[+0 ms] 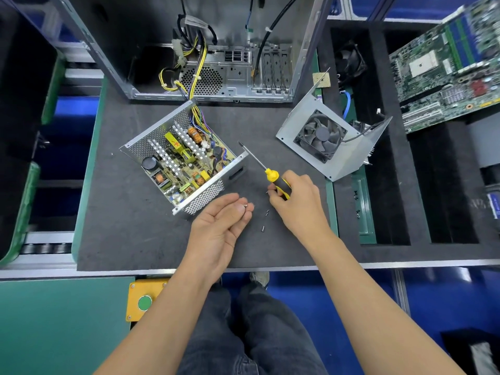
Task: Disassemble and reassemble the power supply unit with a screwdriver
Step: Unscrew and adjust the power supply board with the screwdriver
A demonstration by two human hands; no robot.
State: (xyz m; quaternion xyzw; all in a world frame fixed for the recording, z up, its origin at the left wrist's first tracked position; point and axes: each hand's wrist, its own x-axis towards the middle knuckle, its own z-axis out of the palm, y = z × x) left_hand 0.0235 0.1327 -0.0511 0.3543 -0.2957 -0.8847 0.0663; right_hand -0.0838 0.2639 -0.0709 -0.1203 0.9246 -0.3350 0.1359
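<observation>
power supply case (201, 197): perforated bare metal, dull sheen
cover (335, 142): matt grey sheet metal
screwdriver (273, 176): glossy yellow handle, probably plastic
mat (135, 234): dark, matt, slightly rough

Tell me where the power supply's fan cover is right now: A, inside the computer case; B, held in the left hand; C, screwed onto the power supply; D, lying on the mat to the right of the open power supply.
D: the fan cover lies on the mat, apart from the open power supply and to its right.
</observation>
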